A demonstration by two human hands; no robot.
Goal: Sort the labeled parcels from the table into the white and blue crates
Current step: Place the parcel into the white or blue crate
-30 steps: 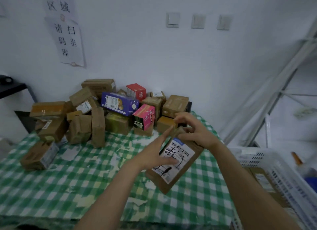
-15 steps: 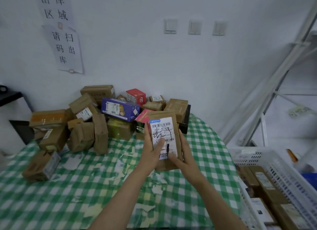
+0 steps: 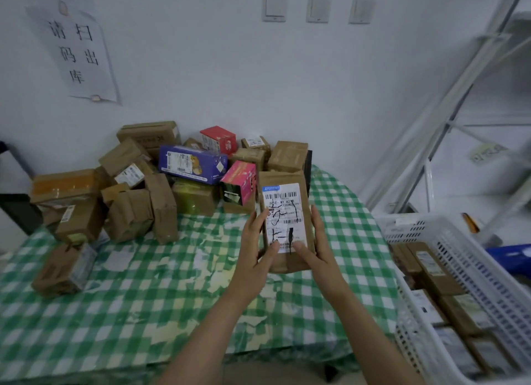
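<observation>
A flat brown parcel (image 3: pixel 284 183) with a white barcode label stands upright above the table, label facing me. My left hand (image 3: pixel 255 249) holds its left edge, thumb lying on the label. My right hand (image 3: pixel 319 249) holds its right edge, thumb on the label's lower corner. A pile of parcels (image 3: pixel 161 183) fills the back of the table against the wall. The white crate (image 3: pixel 448 269) stands at the right with several brown parcels inside. A bit of the blue crate (image 3: pixel 511 258) shows behind it.
The table (image 3: pixel 143 313) carries a green-and-white checked cloth, worn in patches. A lone brown parcel (image 3: pixel 63 269) lies near its left edge. A white metal shelf frame (image 3: pixel 448 111) rises at the right. Paper signs (image 3: pixel 83 54) hang on the wall.
The parcel went from tilted, low over the table, to upright with its label facing me. Both hands shifted to grip its two sides. The view has shifted slightly.
</observation>
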